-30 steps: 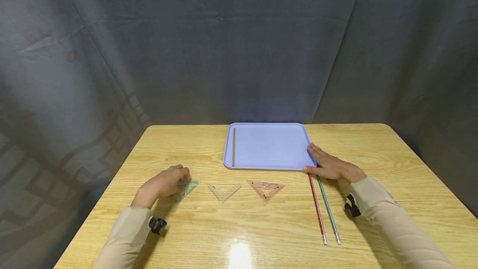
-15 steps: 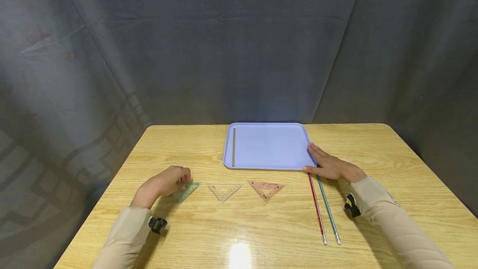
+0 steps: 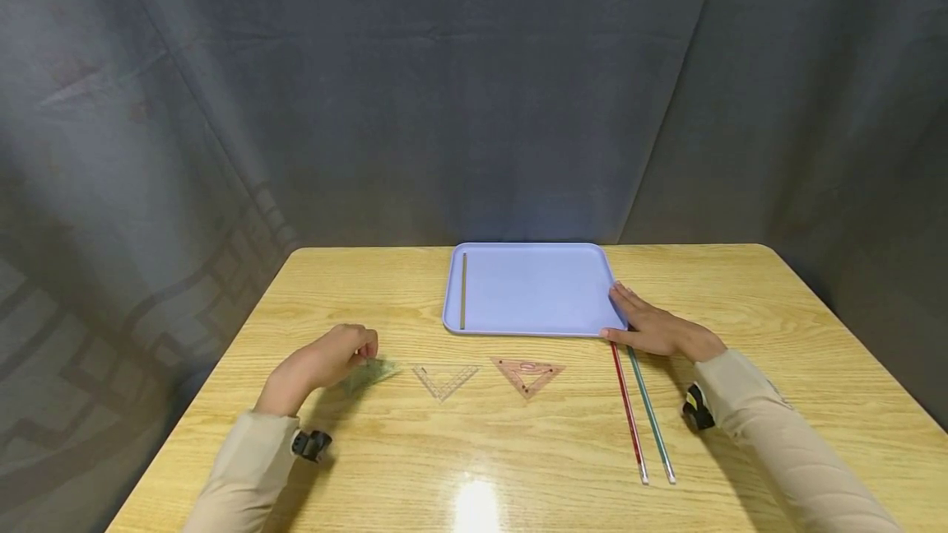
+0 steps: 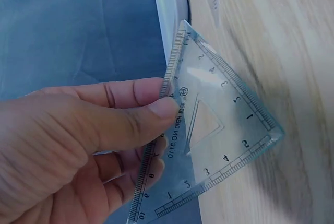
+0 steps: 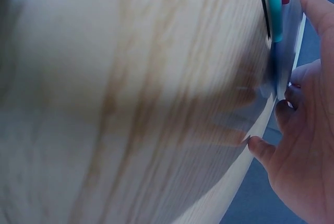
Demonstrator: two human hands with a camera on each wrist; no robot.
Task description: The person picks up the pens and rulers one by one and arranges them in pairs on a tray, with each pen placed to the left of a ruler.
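My left hand point(image 3: 326, 359) pinches a clear green set square point(image 3: 368, 373) between thumb and fingers and holds it tilted just above the wooden table point(image 3: 518, 434); in the left wrist view the set square point(image 4: 214, 130) shows its scale marks under my thumb. My right hand point(image 3: 655, 326) lies flat with straight fingers against the right front corner of the lilac tray point(image 3: 533, 290). In the right wrist view the fingertips point(image 5: 261, 148) touch the tray's rim. A thin brown stick point(image 3: 463, 290) lies inside the tray along its left side.
A clear set square point(image 3: 445, 379) and a pink one point(image 3: 527, 374) lie in a row right of my left hand. A red stick point(image 3: 629, 412) and a green stick point(image 3: 651, 414) lie side by side by my right hand. A dark curtain hangs behind the table.
My left hand has lifted the green set square's near edge off the table and tilted it. The right hand has not moved.
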